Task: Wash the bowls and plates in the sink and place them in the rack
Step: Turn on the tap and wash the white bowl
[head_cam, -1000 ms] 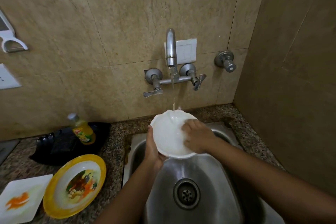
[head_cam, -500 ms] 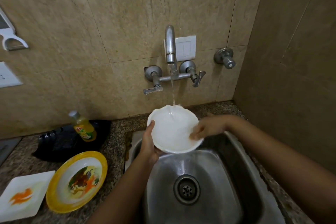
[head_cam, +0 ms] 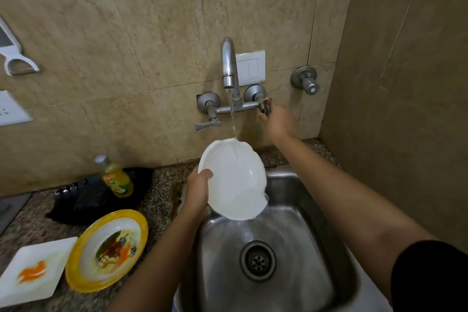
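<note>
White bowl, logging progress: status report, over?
Left hand grips white bowl under running water. Right hand on tap handle. Nothing in the way.

The sink (head_cam: 316, 200) sits right of the worktop (head_cam: 157, 200); on the worktop lie two plates (head_cam: 106, 251), a bottle (head_cam: 115, 177) behind them; the tap (head_cam: 229, 68) is above.

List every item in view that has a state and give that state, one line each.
Tap: running, water falling onto the bowl.
White bowl: tilted over the sink, held at its rim.
Left hand: gripping the bowl.
Right hand: on the right tap handle.
Sink: wet, drain unplugged.
Yellow-rimmed plate: soiled, on the counter.
Square white plate: orange-smeared.
Soap bottle: upright, capped.
</note>
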